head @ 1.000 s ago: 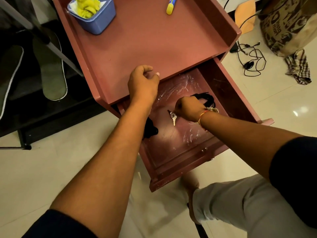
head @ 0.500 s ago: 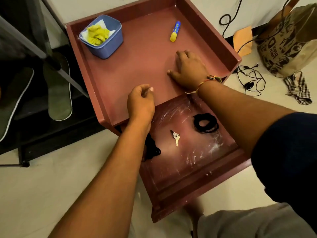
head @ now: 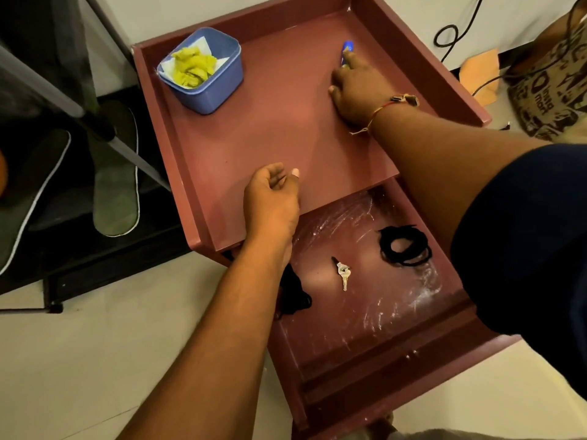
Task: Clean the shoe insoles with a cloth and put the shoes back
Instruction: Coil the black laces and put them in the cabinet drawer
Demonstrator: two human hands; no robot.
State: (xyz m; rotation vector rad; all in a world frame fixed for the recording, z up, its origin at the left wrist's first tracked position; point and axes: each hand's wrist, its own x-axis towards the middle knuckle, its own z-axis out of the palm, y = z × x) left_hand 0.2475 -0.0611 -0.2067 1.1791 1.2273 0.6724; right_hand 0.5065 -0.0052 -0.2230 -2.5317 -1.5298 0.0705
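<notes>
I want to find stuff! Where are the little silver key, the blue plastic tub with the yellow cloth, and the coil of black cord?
Little silver key (head: 344, 274): head view, its round bow.
Blue plastic tub (head: 211, 95): head view, front wall.
Coil of black cord (head: 404, 246): head view, upper loop.

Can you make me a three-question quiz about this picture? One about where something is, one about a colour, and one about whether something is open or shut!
1. Where is the key?
A. in the drawer
B. in the tub
C. on the floor

2. What colour is the tub holding the yellow cloth?
A. red
B. blue
C. green

3. Is the drawer open or shut?
A. shut
B. open
C. taken out completely

Answers:
1 A, the key lies on the drawer's floor near a coil of black cord.
2 B, its walls are blue.
3 B, it is pulled out so its inside shows.
</notes>
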